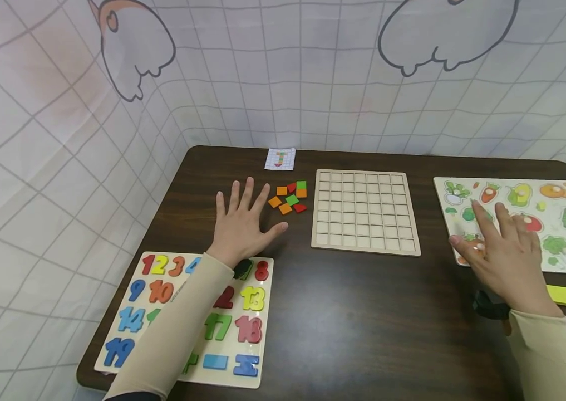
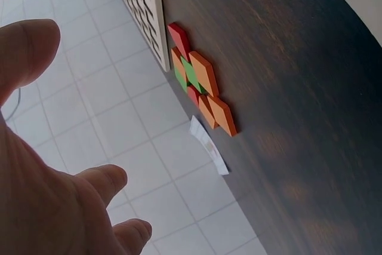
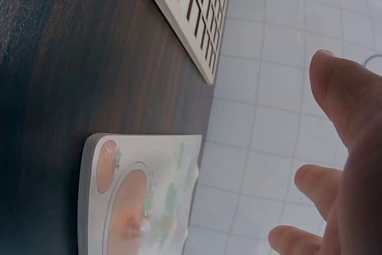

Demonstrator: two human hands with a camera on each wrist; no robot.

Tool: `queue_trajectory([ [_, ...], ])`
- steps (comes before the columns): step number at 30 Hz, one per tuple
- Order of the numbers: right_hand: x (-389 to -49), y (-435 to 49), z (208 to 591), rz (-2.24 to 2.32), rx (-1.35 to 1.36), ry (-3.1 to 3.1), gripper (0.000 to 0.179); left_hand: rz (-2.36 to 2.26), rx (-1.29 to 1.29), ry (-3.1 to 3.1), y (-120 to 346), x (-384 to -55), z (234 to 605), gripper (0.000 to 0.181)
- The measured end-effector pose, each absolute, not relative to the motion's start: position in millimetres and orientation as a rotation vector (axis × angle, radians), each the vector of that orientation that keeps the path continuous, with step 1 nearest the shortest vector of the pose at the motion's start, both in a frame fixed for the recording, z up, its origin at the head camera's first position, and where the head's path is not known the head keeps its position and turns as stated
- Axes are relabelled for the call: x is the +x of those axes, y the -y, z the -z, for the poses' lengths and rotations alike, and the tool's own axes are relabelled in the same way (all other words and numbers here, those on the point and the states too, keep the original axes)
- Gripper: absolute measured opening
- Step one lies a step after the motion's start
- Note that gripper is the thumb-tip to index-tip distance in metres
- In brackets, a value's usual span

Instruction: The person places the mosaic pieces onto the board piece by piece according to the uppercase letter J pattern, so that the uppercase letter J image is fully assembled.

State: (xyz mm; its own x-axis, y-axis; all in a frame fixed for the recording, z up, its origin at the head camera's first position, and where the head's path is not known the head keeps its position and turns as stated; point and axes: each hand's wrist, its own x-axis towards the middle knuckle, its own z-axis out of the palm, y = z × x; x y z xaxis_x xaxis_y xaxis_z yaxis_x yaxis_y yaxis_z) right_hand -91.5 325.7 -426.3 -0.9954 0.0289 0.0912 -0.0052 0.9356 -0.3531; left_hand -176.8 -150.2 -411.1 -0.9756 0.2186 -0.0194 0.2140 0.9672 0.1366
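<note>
My left hand (image 1: 240,228), fingers spread and holding nothing, hovers near a loose group of small square tiles (image 1: 291,199) in orange, green and red. In the left wrist view those tiles (image 2: 205,74) lie on the dark tabletop, beyond the thumb and fingertips. My right hand (image 1: 508,262) is held over the left part of a vegetable puzzle board (image 1: 553,223), fingers extended and nothing in them. In the right wrist view its thumb and fingertips stand apart above this board (image 3: 149,141). Between the hands lies a wooden grid board (image 1: 365,250) with its square cells vacant.
Behind the tiles lies a small card (image 1: 280,159) showing a coloured J-shaped pattern. Under my left forearm is a number puzzle board (image 1: 232,381). A yellow block (image 1: 565,296) sits beside my right wrist. White gridded cloth (image 1: 283,83) hangs along the table's back and left.
</note>
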Motion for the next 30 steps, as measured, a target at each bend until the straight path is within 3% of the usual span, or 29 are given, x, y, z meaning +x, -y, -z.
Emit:
queue_trajectory([
  [30,-98.0,-319.2,425.9,-0.556,0.011,3.01,0.089,-0.244,0.358,-3.05,147.1,-185.1,409.0,0.097],
])
